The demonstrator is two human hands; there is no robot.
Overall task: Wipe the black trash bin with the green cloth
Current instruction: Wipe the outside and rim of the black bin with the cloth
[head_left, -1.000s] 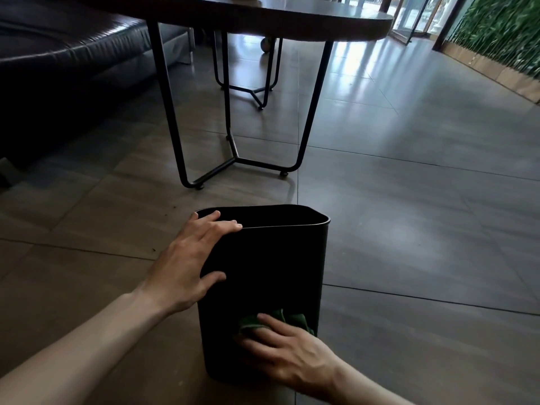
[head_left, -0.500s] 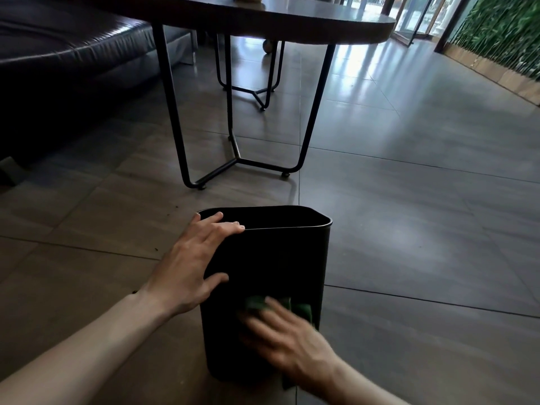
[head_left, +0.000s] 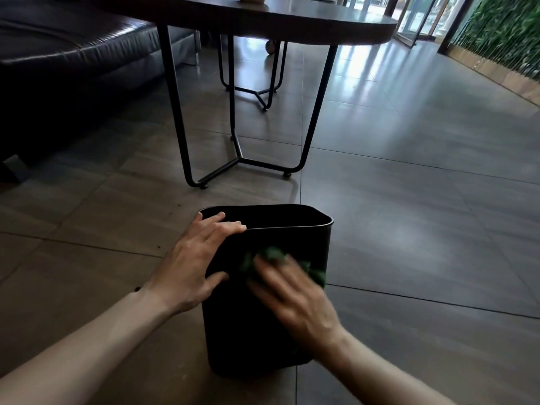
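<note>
Standing on the floor just this side of the table legs, the black trash bin [head_left: 264, 323] needs your left hand [head_left: 193, 267] flat at its rim while your right hand [head_left: 295, 293] presses the green cloth [head_left: 276, 255] firmly across its near wall.

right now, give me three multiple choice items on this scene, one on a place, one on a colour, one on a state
1. Where does the left hand rest?
A. on the bin's near left corner, fingers at the rim
B. flat on the floor
C. on the table

2. What colour is the cloth under the right hand?
A. white
B. green
C. red

3. How does the black trash bin stand?
A. lying on its side
B. upside down
C. upright, mouth open upward

Answers:
1 A, the fingers lie along the rim at that corner.
2 B, green shows past the blurred fingers.
3 C, the open rim faces up and the base sits on the tiled floor.
</note>
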